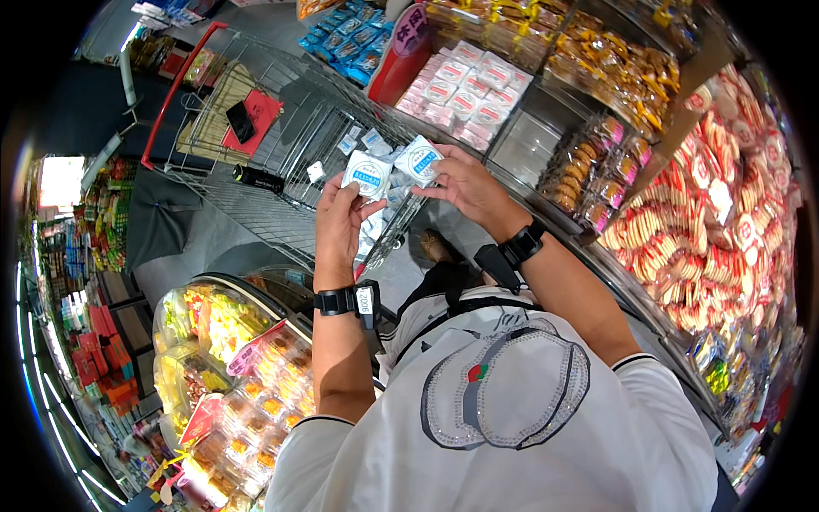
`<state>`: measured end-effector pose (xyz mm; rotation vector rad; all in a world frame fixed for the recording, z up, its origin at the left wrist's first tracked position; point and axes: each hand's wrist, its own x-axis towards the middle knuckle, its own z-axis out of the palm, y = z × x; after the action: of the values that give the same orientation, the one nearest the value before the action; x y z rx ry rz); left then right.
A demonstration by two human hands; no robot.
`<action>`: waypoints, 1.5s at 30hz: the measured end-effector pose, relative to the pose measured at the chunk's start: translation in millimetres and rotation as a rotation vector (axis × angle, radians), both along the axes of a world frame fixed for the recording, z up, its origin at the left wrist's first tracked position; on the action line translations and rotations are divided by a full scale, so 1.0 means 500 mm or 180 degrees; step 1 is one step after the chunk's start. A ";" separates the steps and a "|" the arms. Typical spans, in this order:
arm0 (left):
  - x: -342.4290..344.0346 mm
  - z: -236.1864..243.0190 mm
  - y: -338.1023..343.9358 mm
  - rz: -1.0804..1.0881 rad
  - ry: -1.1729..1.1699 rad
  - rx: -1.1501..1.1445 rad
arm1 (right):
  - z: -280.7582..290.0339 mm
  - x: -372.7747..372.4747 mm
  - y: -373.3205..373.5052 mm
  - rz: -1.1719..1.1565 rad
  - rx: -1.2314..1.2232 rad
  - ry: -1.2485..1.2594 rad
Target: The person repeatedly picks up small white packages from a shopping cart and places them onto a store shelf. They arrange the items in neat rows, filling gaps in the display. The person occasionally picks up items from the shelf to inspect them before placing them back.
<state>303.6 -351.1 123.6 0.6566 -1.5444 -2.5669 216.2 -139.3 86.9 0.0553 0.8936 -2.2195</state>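
My left hand (343, 218) grips a small white square package (367, 176) with a blue label between thumb and fingers. A similar white package (419, 160) is in my right hand (465, 189), angled beside the first. Both are held over a metal shopping cart (264, 228) with a red handle. Loose small white packets (348, 142) lie in the cart under my hands. A dark phone (241, 120) rests on a red flat item (263, 108), with a black bottle-like object (258, 179) nearby.
Display bins of pink-and-white packages (463, 92), brown biscuit packs (570, 171) and red-and-white wrapped snacks (708, 222) border me ahead and right. Blue packets (339, 47) sit beyond the cart. A rounded stand of packaged sweets (252, 401) is at lower left. Shelving (100, 358) lines the far left.
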 end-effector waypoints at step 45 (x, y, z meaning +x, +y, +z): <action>0.006 -0.077 0.146 -0.0166 -0.0464 -0.0521 | -0.063 0.047 0.018 -0.0328 -0.0070 -0.0037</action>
<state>306.5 -278.2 85.1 0.8103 -1.8158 -2.4418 239.7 -130.1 55.2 0.1060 0.8775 -2.3218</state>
